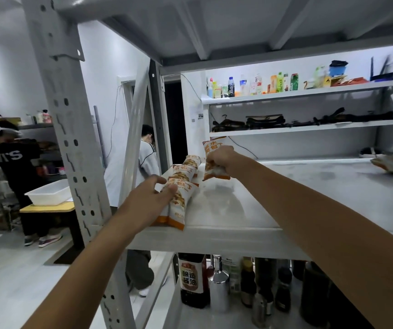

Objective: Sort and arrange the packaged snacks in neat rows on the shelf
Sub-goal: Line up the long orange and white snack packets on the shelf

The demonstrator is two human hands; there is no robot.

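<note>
White shelf (285,198), four-packet row (187,172) — left hand (148,200) grips nearest packet (177,207), right hand (221,159) holds fifth packet (214,173)

Bottle label (190,279) 酿造酱油 (shirt (18,162), perhaps "VI'S")
</note>
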